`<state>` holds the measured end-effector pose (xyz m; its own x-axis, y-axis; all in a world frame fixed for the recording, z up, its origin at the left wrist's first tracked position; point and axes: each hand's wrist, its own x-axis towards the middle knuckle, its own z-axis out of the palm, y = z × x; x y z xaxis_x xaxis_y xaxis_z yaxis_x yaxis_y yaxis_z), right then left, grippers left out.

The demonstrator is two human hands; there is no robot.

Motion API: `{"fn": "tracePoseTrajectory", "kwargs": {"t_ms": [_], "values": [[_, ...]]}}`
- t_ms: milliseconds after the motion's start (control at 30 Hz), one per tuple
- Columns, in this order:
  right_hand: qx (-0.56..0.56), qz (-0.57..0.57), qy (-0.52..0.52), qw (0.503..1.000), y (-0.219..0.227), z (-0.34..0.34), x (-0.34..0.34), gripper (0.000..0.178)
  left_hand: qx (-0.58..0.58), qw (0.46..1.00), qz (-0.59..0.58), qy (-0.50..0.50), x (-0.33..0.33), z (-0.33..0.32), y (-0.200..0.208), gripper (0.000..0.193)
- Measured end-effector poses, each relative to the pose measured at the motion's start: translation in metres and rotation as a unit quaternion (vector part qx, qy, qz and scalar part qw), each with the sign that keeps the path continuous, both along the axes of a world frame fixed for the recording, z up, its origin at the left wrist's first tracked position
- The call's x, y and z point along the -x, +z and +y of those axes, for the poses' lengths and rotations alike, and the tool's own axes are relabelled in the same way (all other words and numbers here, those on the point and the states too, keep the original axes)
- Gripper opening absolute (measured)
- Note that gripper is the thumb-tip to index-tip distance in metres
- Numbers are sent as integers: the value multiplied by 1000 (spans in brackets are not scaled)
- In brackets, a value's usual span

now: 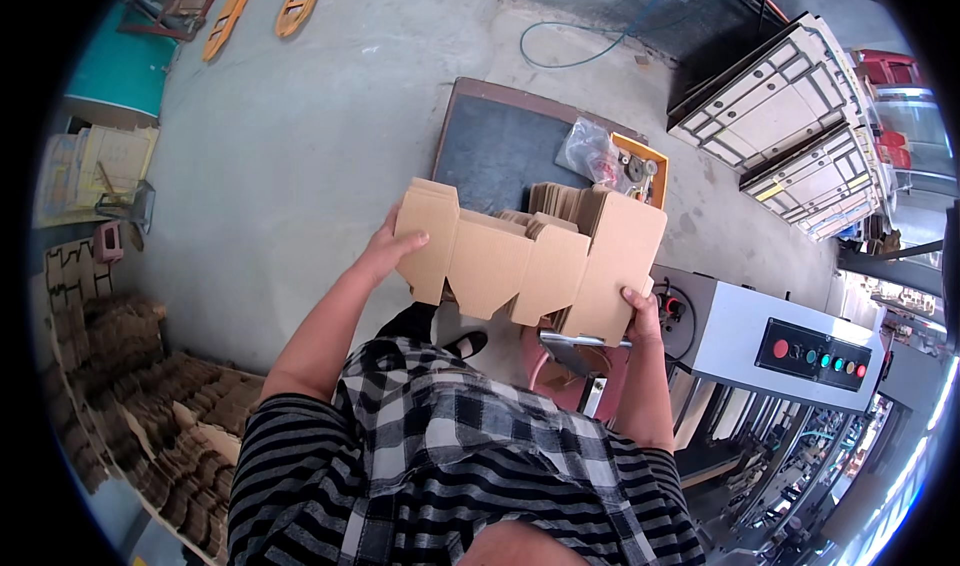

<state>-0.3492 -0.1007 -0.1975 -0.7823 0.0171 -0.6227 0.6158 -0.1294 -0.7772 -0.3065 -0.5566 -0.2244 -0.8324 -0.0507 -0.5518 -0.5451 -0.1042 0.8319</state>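
Observation:
Between my two hands is a stack of die-cut cardboard box blanks [489,262], held up in front of my body. My left hand [388,249] grips the stack's left end, its thumb lying on the top blank and its other fingers hidden behind. At the right end my right hand [643,311] clasps the lower edge, thumb on top. Flaps of several blanks show in layers along the far edge. Beyond the stack, partly covered by it, is a dark-topped table [500,146].
A yellow bin [657,158] of metal parts and a clear plastic bag [588,152] sit on the table. At right stands a machine with a button panel [815,362]. Cutting-die boards [765,96] lean at far right. Piled cardboard [165,436] lies at lower left.

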Motion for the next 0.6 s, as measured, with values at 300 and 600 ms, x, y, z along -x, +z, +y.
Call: {"fn": "tracePoseTrajectory", "kwargs": {"t_ms": [300,600], "values": [[39,33,-19,999,2,5,-12,65,14,996,79,29,-6,3,0,84],[63,122,23,990,37,5,-7,69,-22,983,173,62,-10,-17,40,101]]}}
